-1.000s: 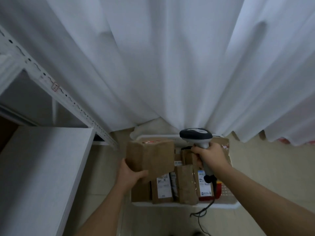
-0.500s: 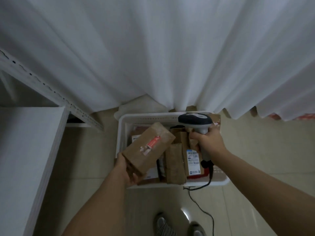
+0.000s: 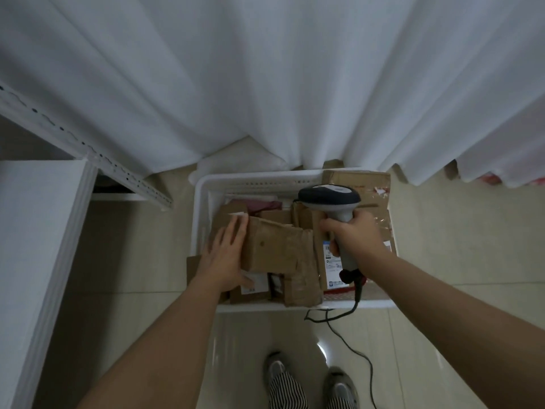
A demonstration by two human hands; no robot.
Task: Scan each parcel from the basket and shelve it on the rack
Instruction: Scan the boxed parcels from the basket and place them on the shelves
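Observation:
A white plastic basket stands on the floor in front of me, packed with several brown cardboard parcels. My left hand grips the left end of one brown parcel, which lies low across the top of the others, plain side up. My right hand holds a grey handheld scanner by its handle over the right half of the basket. The scanner's head points away from me. A labelled parcel stands just beneath that hand.
The white rack shelf runs along my left, with its perforated upright slanting behind it. A white curtain hangs right behind the basket. The scanner cable trails over the tiled floor by my shoes.
My left hand has lowered the brown parcel from in front of the scanner onto the pile in the basket and turned it over. The view has tilted further down.

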